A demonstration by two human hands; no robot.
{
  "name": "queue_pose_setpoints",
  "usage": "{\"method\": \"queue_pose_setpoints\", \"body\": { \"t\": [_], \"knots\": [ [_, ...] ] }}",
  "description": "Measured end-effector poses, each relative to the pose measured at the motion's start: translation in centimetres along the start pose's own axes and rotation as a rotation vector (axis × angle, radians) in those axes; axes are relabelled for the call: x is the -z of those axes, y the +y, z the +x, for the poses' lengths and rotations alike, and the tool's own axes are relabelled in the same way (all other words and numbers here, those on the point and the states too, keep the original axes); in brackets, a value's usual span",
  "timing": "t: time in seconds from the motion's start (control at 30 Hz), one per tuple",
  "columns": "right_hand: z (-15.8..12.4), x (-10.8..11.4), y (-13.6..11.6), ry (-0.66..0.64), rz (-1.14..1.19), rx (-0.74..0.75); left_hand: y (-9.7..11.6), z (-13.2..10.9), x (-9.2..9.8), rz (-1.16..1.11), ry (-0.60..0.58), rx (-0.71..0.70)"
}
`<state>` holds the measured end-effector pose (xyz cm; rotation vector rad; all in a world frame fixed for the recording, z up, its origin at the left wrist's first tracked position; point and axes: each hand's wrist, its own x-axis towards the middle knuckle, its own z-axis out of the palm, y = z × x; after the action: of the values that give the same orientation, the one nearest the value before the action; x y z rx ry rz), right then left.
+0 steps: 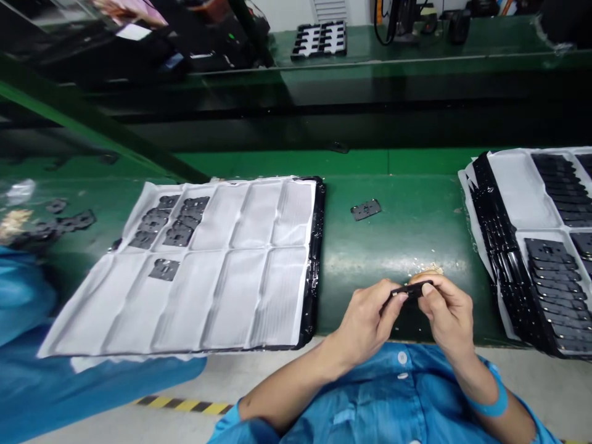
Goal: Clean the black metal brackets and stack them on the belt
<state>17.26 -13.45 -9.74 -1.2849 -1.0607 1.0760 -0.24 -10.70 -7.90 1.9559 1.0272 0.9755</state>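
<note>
Between my two hands, above the front edge of the green bench [358, 259], is a thin black plastic part [411, 288], seen nearly edge-on. My left hand [370, 314] pinches its left end between thumb and fingers. On its other end, my right hand [444, 308] has thumb and fingers closed. Just behind my hands lies a small heap of pale bits [430, 269]. Farther back, a flat black part with cut-outs [365, 209] rests alone on the bench.
To the left, a white-lined tray [272, 296] holds several black parts [164, 269]. Stacked trays [504, 234] at right carry rows of similar parts [555, 283]. A co-worker's blue sleeve [23, 296] is at far left, near loose black parts [69, 223]. A green post [102, 129] slants across.
</note>
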Motion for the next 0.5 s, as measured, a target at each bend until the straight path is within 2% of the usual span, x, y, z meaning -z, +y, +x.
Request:
{"method": "queue_pose_setpoints", "body": {
  "t": [0.27, 0.5],
  "knots": [
    [0.58, -0.25, -0.23, -0.005, -0.04, -0.017, 0.18, 0.12, 0.28, -0.132, -0.018, 0.135],
    [0.52, -0.07, -0.2, -0.046, -0.059, 0.012, -0.14, 0.43, 0.47, -0.16, -0.028, 0.187]
  ]
}}
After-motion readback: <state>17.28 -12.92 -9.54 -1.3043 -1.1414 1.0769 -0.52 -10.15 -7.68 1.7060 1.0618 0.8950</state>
